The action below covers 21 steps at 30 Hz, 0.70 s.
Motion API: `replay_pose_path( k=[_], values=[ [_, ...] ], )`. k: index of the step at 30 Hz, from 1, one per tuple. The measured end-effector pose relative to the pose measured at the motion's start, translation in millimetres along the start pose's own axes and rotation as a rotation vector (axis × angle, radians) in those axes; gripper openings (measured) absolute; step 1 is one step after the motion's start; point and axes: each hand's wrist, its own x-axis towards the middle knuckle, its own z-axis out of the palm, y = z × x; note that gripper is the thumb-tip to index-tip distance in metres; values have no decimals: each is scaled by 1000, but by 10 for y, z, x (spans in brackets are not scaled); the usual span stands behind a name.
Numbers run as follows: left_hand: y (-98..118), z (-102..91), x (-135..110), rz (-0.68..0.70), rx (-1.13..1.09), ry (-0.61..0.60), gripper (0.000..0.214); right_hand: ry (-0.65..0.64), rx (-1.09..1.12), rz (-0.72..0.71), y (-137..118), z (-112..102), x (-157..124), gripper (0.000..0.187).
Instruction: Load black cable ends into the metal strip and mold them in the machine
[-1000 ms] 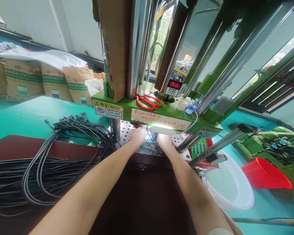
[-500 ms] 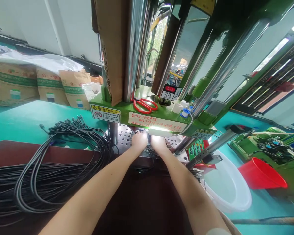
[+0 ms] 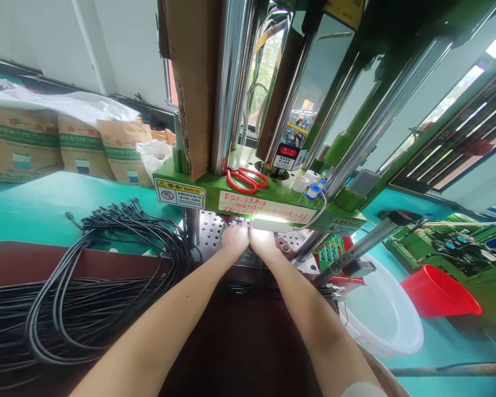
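In the head view, both my arms reach forward under the green press [image 3: 182,179]. My left grip [image 3: 235,237] and my right grip [image 3: 263,241] are side by side, low over the perforated metal plate [image 3: 210,236], their backs towards me. My fingers are hidden beyond my knuckles, so I cannot tell whether either grip is open or closed, or what it holds. The thin black cables [image 3: 254,266] nearest to me come out below my grips, between my wrists, and run down at the front edge of the plate; their upper ends are out of sight.

A lit white lamp [image 3: 271,226] lies just above my right grip, its glare washing out the skin. Over it, a note handwritten in red [image 3: 267,207] is stuck to the press, and red-handled scissors [image 3: 248,181] lie on the ledge above, with a blue-and-white spool [image 3: 313,191] to their right.

To my left, a large bundle of black cables [image 3: 107,309] spreads along the brown surface [image 3: 25,259], its connector ends gathered at the back. To my right are a keypad panel [image 3: 331,251], a white tub [image 3: 415,331] and a red bucket [image 3: 442,292].
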Motion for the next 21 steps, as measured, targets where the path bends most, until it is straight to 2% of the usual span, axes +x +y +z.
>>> replay_pose_path(
  k=[9, 15, 21],
  values=[
    [-52, 32, 21, 35, 10, 12, 33, 29, 10, -12, -16, 131, 90, 30],
    [-60, 20, 101, 50, 47, 6, 28, 52, 16, -16, -3, 115, 121, 32],
    [-16, -103, 71, 112, 57, 47, 32, 61, 34, -79, 334, 47, -131, 33]
  ],
)
